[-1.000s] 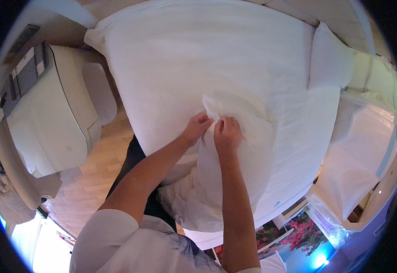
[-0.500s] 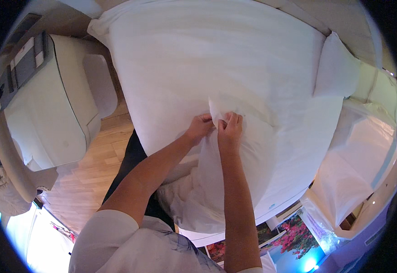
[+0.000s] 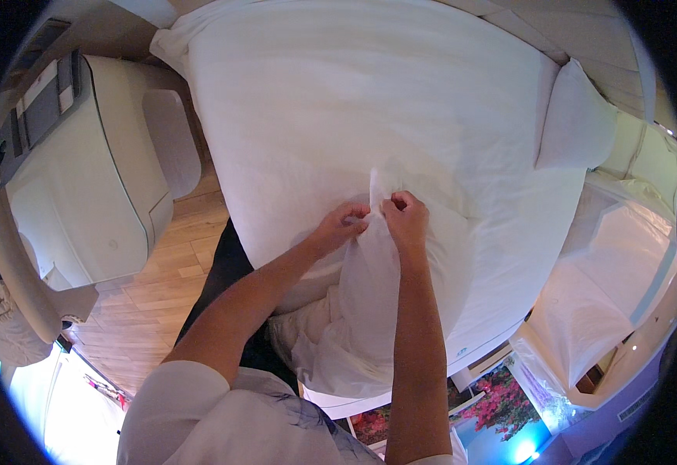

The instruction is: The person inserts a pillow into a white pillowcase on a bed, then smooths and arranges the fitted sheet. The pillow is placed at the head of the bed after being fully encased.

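A loose white fabric cover (image 3: 369,279) lies bunched over the near side of the white-sheeted bed (image 3: 338,101), its crumpled lower end close to my body. A narrow edge of this cover stands up between my two hands. My left hand (image 3: 342,225) pinches the edge from the left, thumb and fingers together. On the other side, my right hand (image 3: 406,218) has curled fingers and a thumb closed on the same edge. The hands are a small gap apart. Whether anything is inside the cover cannot be made out.
A white pillow (image 3: 578,120) rests at the bed's right edge. To the left, a cream cabinet (image 3: 75,174) stands on the wooden floor (image 3: 175,267). Plastic-wrapped furniture (image 3: 602,287) is at the right, and a colourful flower picture (image 3: 501,403) shows beyond the bed's near edge.
Both hands have shifted slightly to the right, with the raised fabric edge between them. My right hand has moved a little away from the left, widening the gap.
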Demonstrator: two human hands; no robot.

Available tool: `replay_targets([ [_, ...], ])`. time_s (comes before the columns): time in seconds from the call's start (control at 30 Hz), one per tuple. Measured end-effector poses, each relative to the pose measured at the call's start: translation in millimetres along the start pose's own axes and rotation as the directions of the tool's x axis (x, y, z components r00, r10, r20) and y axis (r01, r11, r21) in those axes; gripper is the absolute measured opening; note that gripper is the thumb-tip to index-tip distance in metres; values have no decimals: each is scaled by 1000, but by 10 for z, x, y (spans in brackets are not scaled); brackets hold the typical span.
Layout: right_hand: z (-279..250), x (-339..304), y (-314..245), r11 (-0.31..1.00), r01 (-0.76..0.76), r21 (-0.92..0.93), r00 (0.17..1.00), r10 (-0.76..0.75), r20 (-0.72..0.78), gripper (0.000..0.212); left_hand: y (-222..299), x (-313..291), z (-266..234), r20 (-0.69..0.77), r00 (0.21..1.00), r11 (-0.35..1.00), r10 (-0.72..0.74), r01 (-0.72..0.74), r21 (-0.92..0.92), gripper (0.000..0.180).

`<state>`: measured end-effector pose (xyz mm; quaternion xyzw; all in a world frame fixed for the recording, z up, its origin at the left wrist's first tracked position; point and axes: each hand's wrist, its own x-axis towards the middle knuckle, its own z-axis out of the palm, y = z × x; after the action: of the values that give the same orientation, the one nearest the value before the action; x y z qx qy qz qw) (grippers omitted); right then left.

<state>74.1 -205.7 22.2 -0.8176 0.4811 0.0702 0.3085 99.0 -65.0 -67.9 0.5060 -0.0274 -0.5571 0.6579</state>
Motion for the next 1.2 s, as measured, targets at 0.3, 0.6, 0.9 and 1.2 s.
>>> replay_targets([
  [0.3, -27, -5, -84, 999, 19, -51, 997, -23, -69, 19, 74, -16, -64, 11, 977, 861, 213, -193, 470, 15],
  [0.6, -100, -29, -123, 999, -31, -7, 993, 30, -117, 15, -38, -345, -234, 133, 962, 718, 237, -266, 643, 13],
  [0.9, 32, -32, 6, 996, 88, 11, 993, -86, -85, 12, 79, -693, 12, 73, 950, 788, 305, -295, 541, 17],
  [1.2, -404, -584, 78, 802, 401, -444, 899, -437, 22, 28, -197, -767, -27, 376, 895, 700, 240, -428, 571, 15],
])
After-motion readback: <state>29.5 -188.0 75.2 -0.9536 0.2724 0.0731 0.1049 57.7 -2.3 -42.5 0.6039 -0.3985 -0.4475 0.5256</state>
